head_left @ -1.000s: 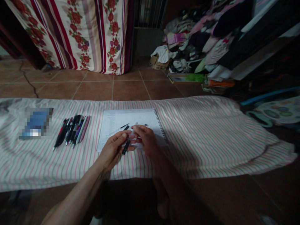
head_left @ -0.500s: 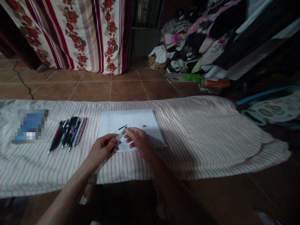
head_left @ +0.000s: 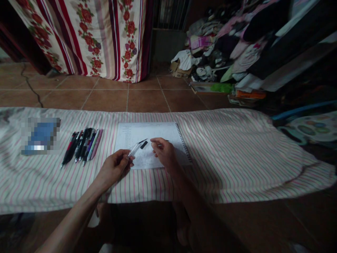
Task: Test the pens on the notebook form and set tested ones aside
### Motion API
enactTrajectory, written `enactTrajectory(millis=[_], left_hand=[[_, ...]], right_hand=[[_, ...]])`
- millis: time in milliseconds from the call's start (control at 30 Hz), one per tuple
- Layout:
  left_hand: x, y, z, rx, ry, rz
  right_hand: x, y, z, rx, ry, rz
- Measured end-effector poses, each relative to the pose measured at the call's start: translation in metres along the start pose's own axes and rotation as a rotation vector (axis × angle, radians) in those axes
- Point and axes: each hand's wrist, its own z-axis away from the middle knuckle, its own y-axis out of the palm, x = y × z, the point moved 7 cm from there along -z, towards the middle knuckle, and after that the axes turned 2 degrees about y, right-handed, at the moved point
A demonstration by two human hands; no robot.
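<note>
My left hand pinches a clear pen barrel that slants up over the notebook. Beside the barrel's far end is a short black piece, like a pen grip; I cannot tell whether it touches the barrel. A thin dark-tipped pen refill shows just behind the barrel. To the right, my right hand is apart from the barrel, thumb and forefinger close together over the page; anything between them is too small to make out. Beneath both hands lies an open spiral notebook with printed or written pages.
Several pens lie in a row left of the notebook on the striped cloth. A blurred-out blue item sits farther left. Beyond the table are a floral curtain, the tiled floor and a heap of clothes.
My right hand has drawn away from the barrel to the right, and the black piece now shows between the hands. My left hand keeps hold of the barrel. The view has shifted slightly.
</note>
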Motion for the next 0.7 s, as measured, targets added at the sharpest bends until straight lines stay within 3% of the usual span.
enactTrajectory(millis=[200,333,533,700], left_hand=[[0.005,-0.011,-0.002,0.013,0.11,-0.165],[0.001,-0.016,-0.001,-0.018,0.212,-0.322],[-0.021,-0.008,0.013,-0.026,0.414,-0.59],[-0.022,-0.004,0.019,0.011,0.468,-0.791]], right_hand=[[0.002,0.014,0.003,0.083,0.015,-0.044],[0.01,0.027,0.009,0.214,0.044,-0.119],[0.019,0.037,0.019,0.32,0.026,-0.148],[0.016,0.041,0.024,0.4,0.004,-0.087]])
